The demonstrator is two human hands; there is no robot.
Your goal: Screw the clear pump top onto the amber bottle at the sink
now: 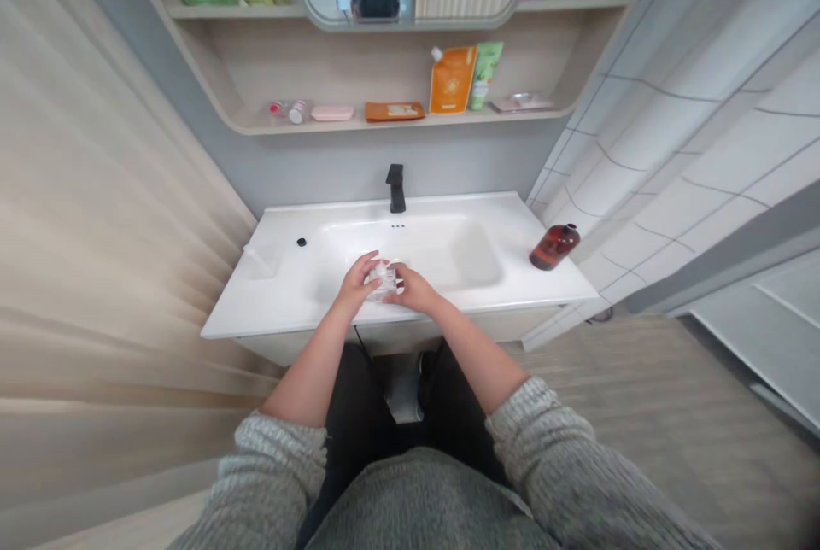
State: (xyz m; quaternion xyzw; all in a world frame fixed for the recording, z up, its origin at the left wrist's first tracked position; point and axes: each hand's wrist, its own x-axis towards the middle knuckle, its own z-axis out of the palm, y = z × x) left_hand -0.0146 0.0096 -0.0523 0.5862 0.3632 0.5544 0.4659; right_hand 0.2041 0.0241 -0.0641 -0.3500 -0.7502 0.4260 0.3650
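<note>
Clear container (383, 283) sits between your left hand (354, 283) and right hand (415, 289), both curled around its sides, at the washbasin's (448, 264) front edge. It looks light, stiff, probably slick; hold the side walls.

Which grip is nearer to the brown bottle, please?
Right. The right grip is apart from the bottle, to its left and closer to the wearer; the left grip is farther left, across the clear container.

A small, clear container (383, 285) sits between the left grip (356, 281) and right grip (413, 289), at the basin's (477, 251) near side.
</note>
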